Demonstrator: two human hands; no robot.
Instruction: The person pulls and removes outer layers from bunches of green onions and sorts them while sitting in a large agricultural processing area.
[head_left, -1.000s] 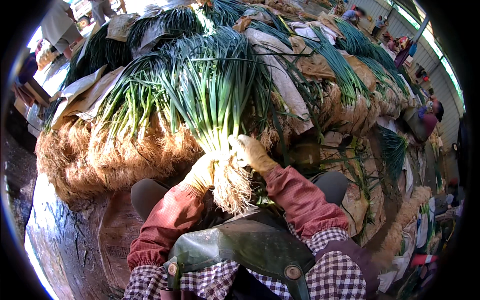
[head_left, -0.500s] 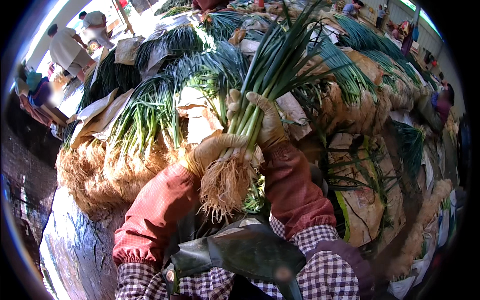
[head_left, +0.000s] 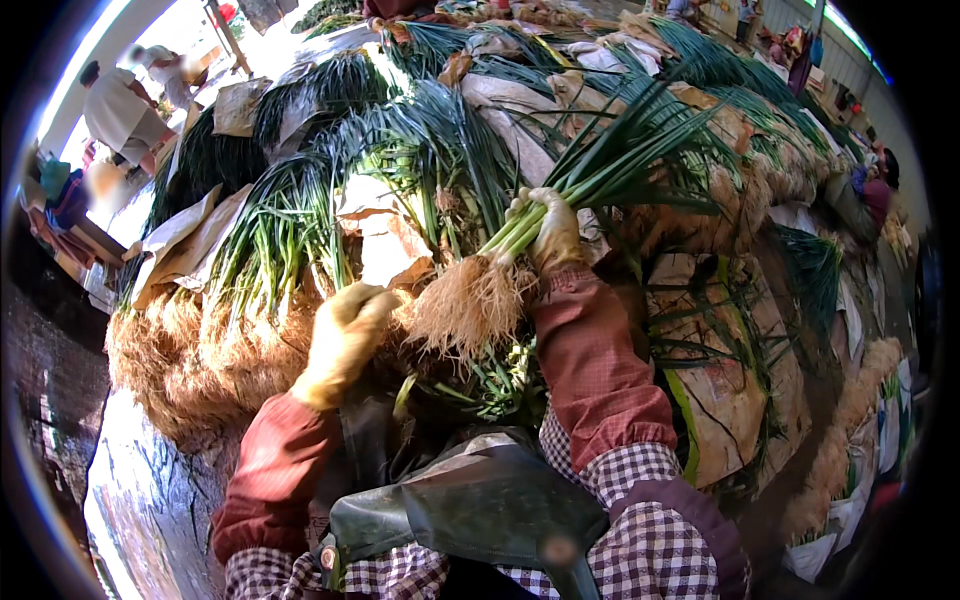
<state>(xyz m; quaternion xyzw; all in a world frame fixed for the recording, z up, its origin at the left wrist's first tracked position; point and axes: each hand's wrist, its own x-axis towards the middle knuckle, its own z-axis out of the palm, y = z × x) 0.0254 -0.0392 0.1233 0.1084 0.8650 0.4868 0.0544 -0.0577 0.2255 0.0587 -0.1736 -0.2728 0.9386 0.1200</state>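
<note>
A bunch of green onions (head_left: 510, 236) is gripped in my gloved right hand (head_left: 556, 232), whose fingers wrap round the pale stalks. It tilts, with its dark green leaves fanning up to the right and its bushy tan roots (head_left: 470, 303) hanging at the lower left. Apart from the bunch, to the left of its roots, my gloved left hand (head_left: 345, 340) is closed with the fingers curled in. Whatever it may hold is hidden. Both forearms wear red sleeve covers.
Heaped green onions (head_left: 275, 230) lie in rows ahead, roots toward me, with brown paper sheets (head_left: 385, 240) among them. Trimmed green scraps (head_left: 505, 385) lie below the bunch. Brown sacking (head_left: 715, 400) is at the right. A dark green apron (head_left: 470, 505) covers my lap. People work at far left and right.
My left hand has let go of the stalks above the roots and moved left. In my right hand the bunch has tipped over, its leaves swinging to the right.
</note>
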